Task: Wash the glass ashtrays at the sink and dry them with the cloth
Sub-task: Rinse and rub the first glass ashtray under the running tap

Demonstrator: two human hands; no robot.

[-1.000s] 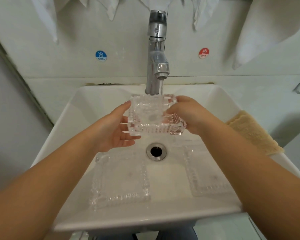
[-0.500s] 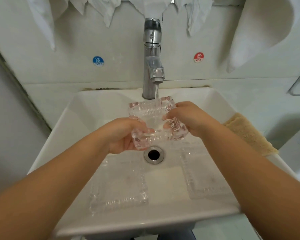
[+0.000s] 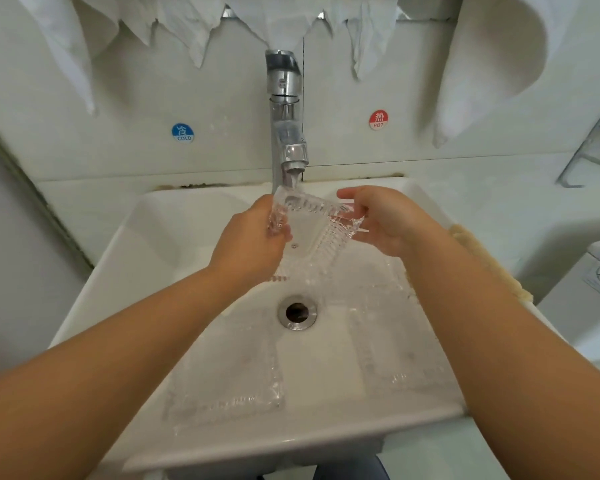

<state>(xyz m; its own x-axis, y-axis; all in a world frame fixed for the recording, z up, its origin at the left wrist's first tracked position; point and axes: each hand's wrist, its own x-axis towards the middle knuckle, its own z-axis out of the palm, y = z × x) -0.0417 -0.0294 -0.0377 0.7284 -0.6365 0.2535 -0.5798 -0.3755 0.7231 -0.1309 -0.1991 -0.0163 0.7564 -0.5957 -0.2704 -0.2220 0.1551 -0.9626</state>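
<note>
In the sink, I now see the ashtray tipped steeper under the tap than a moment ago, so rinsing goes on. My left hand grips its left edge; the right hand pinches the right corner.

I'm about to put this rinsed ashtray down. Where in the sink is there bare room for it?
Bare basin shows along the left wall of the sink, behind the near-left ashtray, and in a narrow strip between that one and the near-right ashtray, in front of the drain. The near floor is crowded, and the cloth covers the right rim.
</note>
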